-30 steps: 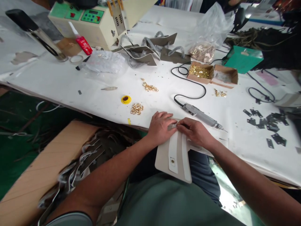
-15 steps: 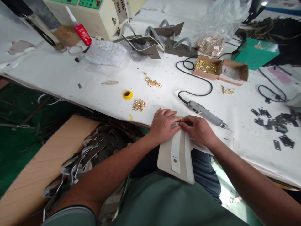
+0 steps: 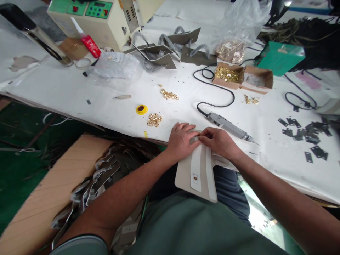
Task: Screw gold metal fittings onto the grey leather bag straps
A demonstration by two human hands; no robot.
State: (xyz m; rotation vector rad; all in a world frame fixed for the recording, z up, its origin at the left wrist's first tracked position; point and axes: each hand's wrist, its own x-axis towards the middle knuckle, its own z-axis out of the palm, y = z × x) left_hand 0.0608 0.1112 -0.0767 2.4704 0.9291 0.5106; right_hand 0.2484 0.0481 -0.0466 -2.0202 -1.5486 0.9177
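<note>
A beige leather panel [image 3: 198, 173] with a small brass snap hangs over the table's near edge onto my lap. My left hand [image 3: 181, 139] presses down on the panel's top end with fingers closed over it. My right hand [image 3: 218, 141] pinches the same top end from the right, fingertips meeting the left hand's. What lies between the fingertips is too small to name. An electric screwdriver [image 3: 227, 124] with a black cord lies just beyond my right hand.
Gold fittings [image 3: 154, 120] and a yellow ring [image 3: 141, 109] lie left of my hands. A cardboard box of gold parts [image 3: 228, 75], dark metal plates [image 3: 305, 136], more panels [image 3: 159, 53] and a beige machine [image 3: 106, 17] sit farther back. A carton of straps [image 3: 87, 184] stands below left.
Both hands stay on the panel's top end with only slight finger shifts. The view has wobbled a little.
</note>
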